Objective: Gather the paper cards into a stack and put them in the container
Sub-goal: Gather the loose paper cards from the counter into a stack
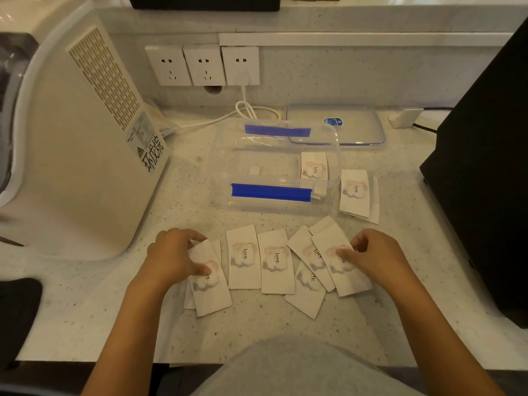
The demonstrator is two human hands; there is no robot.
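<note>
Several white paper cards (274,264) printed with "love." lie fanned across the counter in front of me. My left hand (174,255) pinches the leftmost card (211,292) between thumb and fingers. My right hand (374,252) presses its fingertips on the rightmost card (343,270) of the fan. Beyond them stands a clear plastic container (228,164) with blue clips, open, with a small stack of cards (313,165) in its right end. A few more cards (355,192) rest just outside its right wall.
The container's clear lid (337,124) lies behind it. A large white appliance (83,155) stands at the left, a black box (483,172) at the right. Wall sockets (203,65) with a white cable (245,110) are at the back. The counter edge runs close to my body.
</note>
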